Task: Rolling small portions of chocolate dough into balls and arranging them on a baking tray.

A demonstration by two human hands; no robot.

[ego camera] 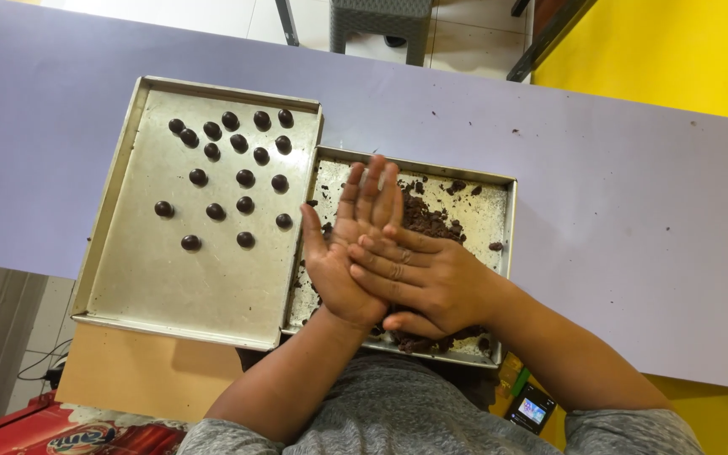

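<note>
My left hand [349, 244] is held palm up with fingers straight above the smaller metal tray [499, 195]. My right hand [423, 278] lies flat across its palm, pressed against it; whatever sits between the palms is hidden. Dark brown crumbly dough [427, 221] is spread in that smaller tray under and beyond the hands. To the left, a larger metal tray [141, 270] carries several small dark round balls [245, 178] in loose rows on its far half.
Both trays rest on a lilac tabletop [625, 219], with dark crumbs scattered on it. A grey stool [379, 25] stands beyond the far edge. A small device with a screen [531, 410] sits near my right elbow. A yellow wall [676, 59] is on the right.
</note>
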